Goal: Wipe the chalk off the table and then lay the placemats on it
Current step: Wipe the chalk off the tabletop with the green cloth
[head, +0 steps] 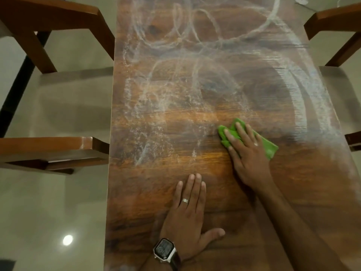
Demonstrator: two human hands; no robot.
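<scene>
A long dark wooden table (148,192) runs away from me, covered with white chalk scribbles (175,55) over its middle and far part. A smeared chalk arc (312,90) curves down the right side. My right hand (248,151) lies flat with straight fingers on a crumpled green cloth (270,148), pressing it onto the table right of centre. My left hand (188,216) rests flat on the bare wood near me, fingers together, with a ring and a wristwatch (164,251). No placemats are in view.
Wooden chairs with pale seats stand on both sides: two on the left (48,153), (58,26), and two on the right (332,22), (353,140). A glossy pale floor (48,212) reflects a ceiling light at lower left.
</scene>
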